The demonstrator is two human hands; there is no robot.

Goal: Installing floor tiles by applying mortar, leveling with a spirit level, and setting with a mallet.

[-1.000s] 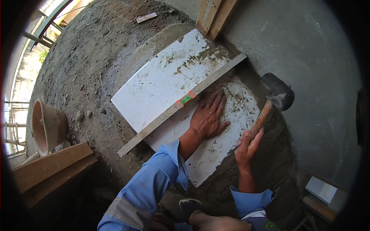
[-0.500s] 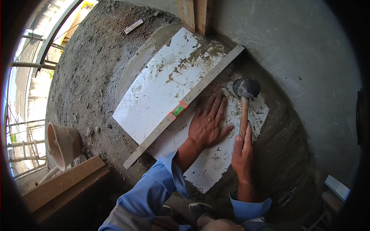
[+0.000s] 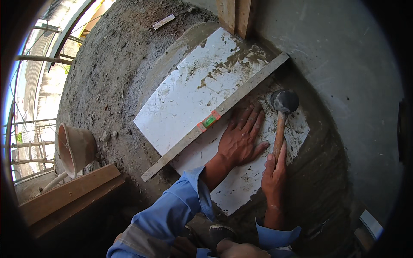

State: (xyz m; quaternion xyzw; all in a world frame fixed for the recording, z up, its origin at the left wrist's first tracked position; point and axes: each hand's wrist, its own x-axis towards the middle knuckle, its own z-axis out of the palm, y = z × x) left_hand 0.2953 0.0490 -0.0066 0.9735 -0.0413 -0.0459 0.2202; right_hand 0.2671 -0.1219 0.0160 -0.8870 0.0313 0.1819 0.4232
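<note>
Flat on the nearer white tile [image 3: 234, 189], my left hand [image 3: 242, 139] lies with its fingers spread toward the spirit level. My right hand [image 3: 274, 174] is closed round the wooden handle of a rubber mallet [image 3: 285, 101], whose black head is over the tile's right part. A long grey straightedge with a spirit level [image 3: 208, 121] in it runs diagonally across, just beyond my left fingertips. Past it is another white tile [image 3: 172, 107], smeared with wet mortar at its far right. Whether the mallet head touches the tile I cannot tell.
A mortar-stained bucket [image 3: 76, 148] lies tilted at the left, beside wooden boards [image 3: 71, 198]. Rough mortar or soil [image 3: 107, 81] covers the ground beyond. A grey wall [image 3: 335, 56] rises at the right, with upright planks [image 3: 234, 17] against it. A small offcut [image 3: 164, 22] lies far off.
The whole view has shifted, so the tiles, straightedge and hands appear slightly farther right. My left hand stays flat and my right hand still grips the mallet.
</note>
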